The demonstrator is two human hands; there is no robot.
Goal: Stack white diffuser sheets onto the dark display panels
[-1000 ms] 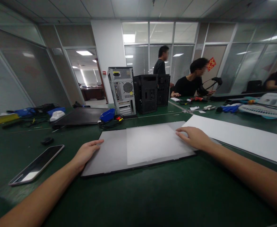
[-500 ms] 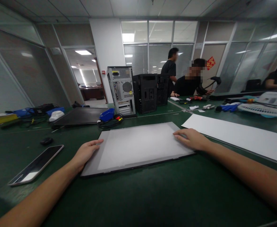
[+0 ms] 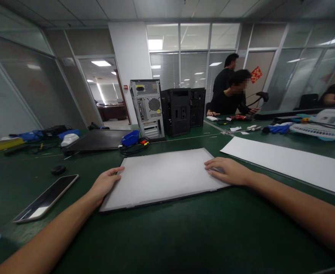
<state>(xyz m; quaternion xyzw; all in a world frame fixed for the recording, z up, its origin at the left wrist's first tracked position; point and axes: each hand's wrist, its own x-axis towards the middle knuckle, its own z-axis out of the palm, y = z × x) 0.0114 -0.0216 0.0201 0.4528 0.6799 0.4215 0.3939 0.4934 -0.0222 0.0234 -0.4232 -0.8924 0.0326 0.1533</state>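
Observation:
A flat rectangular panel, likely a screen backlight, with a white sheet (image 3: pixel 164 175) over a thin dark frame, lies on the green table in front of me. At its left edge is my left hand (image 3: pixel 103 184), closed on the border with thumb and forefinger on top; its other fingers are mostly hidden. My right hand (image 3: pixel 227 170) is open, with fingers stretched out flat on the sheet near the right edge.
A phone (image 3: pixel 47 199) and a small round black object (image 3: pixel 58 169) lie left. Computer cases (image 3: pixel 147 110) and a dark flat panel (image 3: pixel 96 140) stand or lie behind. A long white board (image 3: pixel 287 163) lies right. Two people (image 3: pixel 230 95) are across the table.
My right hand has shifted slightly left, its fingers lying further onto the sheet. The grey strip along the panel's left side no longer shows. The standing person has moved right.

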